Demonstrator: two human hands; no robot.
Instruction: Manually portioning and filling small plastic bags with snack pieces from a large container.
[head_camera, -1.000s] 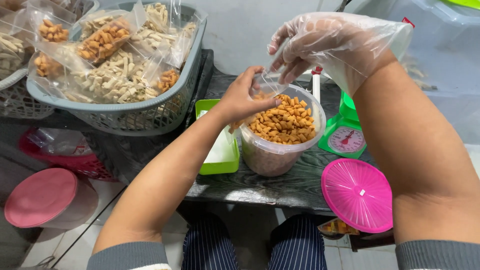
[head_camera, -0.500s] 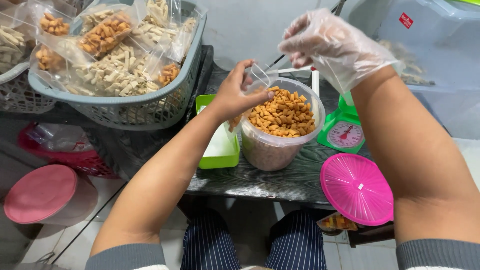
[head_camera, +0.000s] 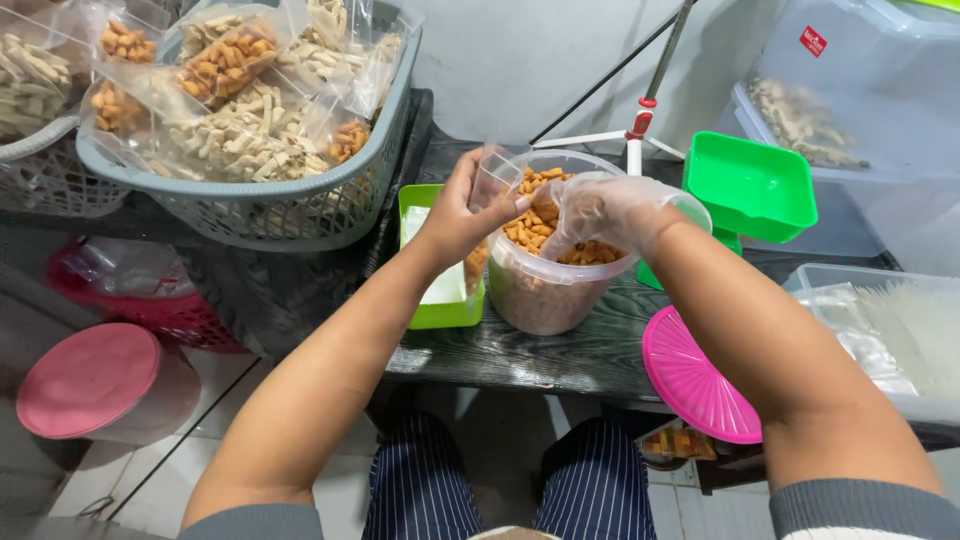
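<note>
A clear round tub (head_camera: 540, 295) full of small orange snack pieces (head_camera: 541, 215) stands on the dark wooden table (head_camera: 560, 355). My left hand (head_camera: 462, 212), bare, holds a small clear plastic bag (head_camera: 492, 178) open at the tub's left rim. My right hand (head_camera: 602, 212), in a thin clear plastic glove, reaches down into the tub with its fingers curled over the snacks; what it grips is hidden.
A grey basket (head_camera: 300, 210) of filled snack bags sits at the back left. A green tray (head_camera: 440, 300) lies left of the tub, a pink lid (head_camera: 695, 380) to its right, a green scale (head_camera: 750, 185) behind. Clear boxes (head_camera: 880, 330) stand at right.
My gloved right hand has dropped from above the tub down into the snacks. My left hand has stayed at the rim with the bag. The view has shifted right.
</note>
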